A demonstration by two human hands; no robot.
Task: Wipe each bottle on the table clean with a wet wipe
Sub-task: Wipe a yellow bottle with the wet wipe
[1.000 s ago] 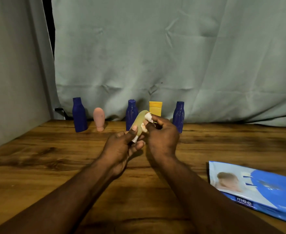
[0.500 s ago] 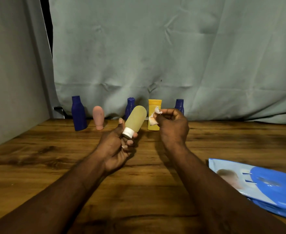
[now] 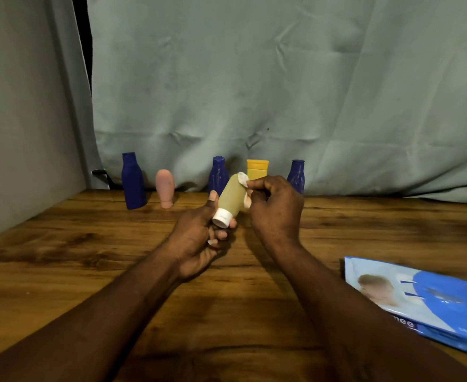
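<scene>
I count six bottles. Three blue: left blue bottle (image 3: pixel 132 186), middle blue bottle (image 3: pixel 217 175), right blue bottle (image 3: pixel 297 175). Then one pink bottle (image 3: pixel 165 187), one yellow bottle (image 3: pixel 257 168), one olive bottle (image 3: pixel 231 198). One wipe (image 3: pixel 243 180), one wipes pack (image 3: pixel 425 299). Two hands: left hand (image 3: pixel 199 244), right hand (image 3: pixel 275 208). One desk (image 3: pixel 61 271).

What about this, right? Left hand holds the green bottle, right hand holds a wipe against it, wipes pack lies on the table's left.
No: the head view shows the wipes pack on the right of the table. The rest holds: left hand holds the green bottle, right hand holds a wipe against it.
</scene>
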